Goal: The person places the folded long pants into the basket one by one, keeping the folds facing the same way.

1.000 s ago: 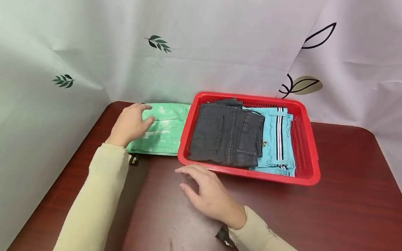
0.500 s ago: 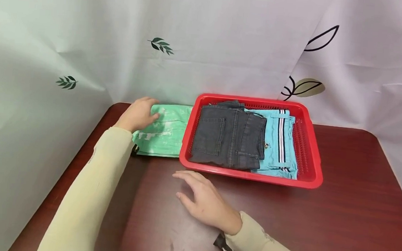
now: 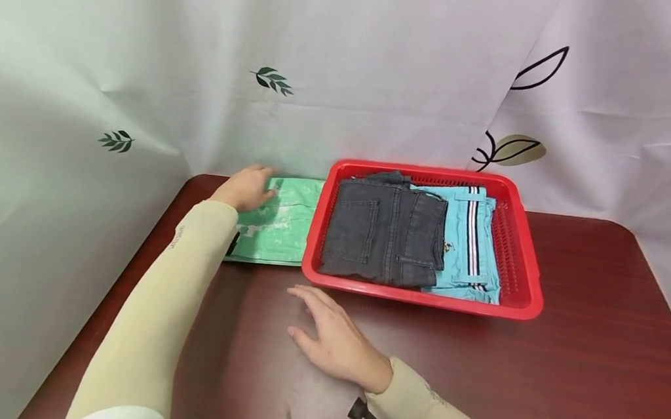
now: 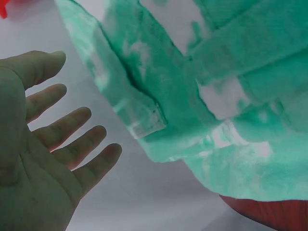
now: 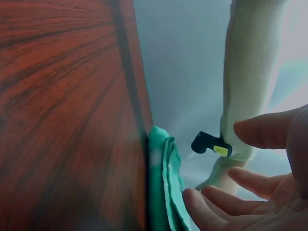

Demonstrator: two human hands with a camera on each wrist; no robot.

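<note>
A folded green and white tie-dyed garment (image 3: pixel 284 222) lies at the back left of the table, against the red basket. Over its left part hovers my left hand (image 3: pixel 248 188). The left wrist view has that hand (image 4: pixel 53 134) with fingers spread and straight, apart from the garment (image 4: pixel 168 96). My right hand (image 3: pixel 334 341) is in front of the basket, fingers loosely extended with nothing in them. In the right wrist view its fingers (image 5: pixel 226 204) overlap the green fold (image 5: pixel 166 183). The red basket (image 3: pixel 423 298) contains folded dark grey pants (image 3: pixel 381 233) and a light blue garment (image 3: pixel 458 232) with a striped band.
A reddish-brown wooden table (image 3: pixel 584 360) carries everything. White curtains (image 3: pixel 382 62) with leaf prints stand behind it and at both sides. A small black device (image 3: pixel 363 412) is strapped under the right wrist.
My left hand has moved right and slightly forward above the green garment. My right hand has drifted slightly back toward the body. The whole view has shifted a little; the clothes stay put.
</note>
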